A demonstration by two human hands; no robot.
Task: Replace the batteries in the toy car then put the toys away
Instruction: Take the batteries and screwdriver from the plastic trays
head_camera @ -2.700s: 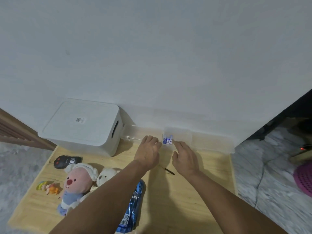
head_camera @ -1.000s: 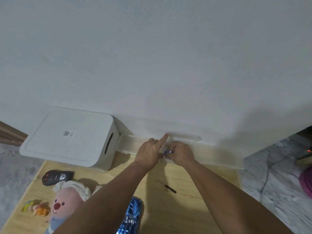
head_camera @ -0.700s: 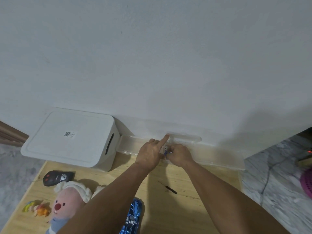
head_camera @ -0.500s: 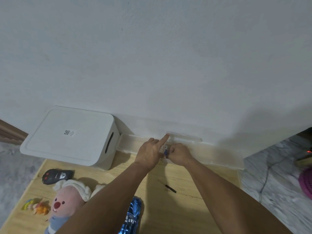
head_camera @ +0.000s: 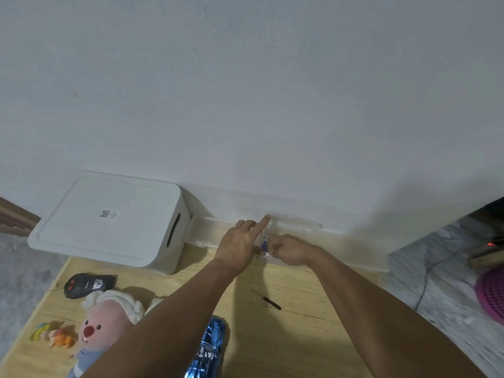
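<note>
On the pale wooden tabletop [head_camera: 300,336] the white lidded storage box [head_camera: 109,222] fills the far left corner. The clear plastic case [head_camera: 294,225] lies along the far edge. My left hand [head_camera: 240,246] props its lid, forefinger straight. My right hand [head_camera: 289,249] — the nearer one — pinches the small blue-and-white batteries [head_camera: 264,245], upright between my hands. The shiny blue toy car [head_camera: 208,347] lies behind, by the near edge.

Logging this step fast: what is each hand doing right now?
Left hand: index finger straight, touching the clear plastic box; grips nothing visible.
Right hand: fingers curled, pinching the small blue battery pack.
</note>
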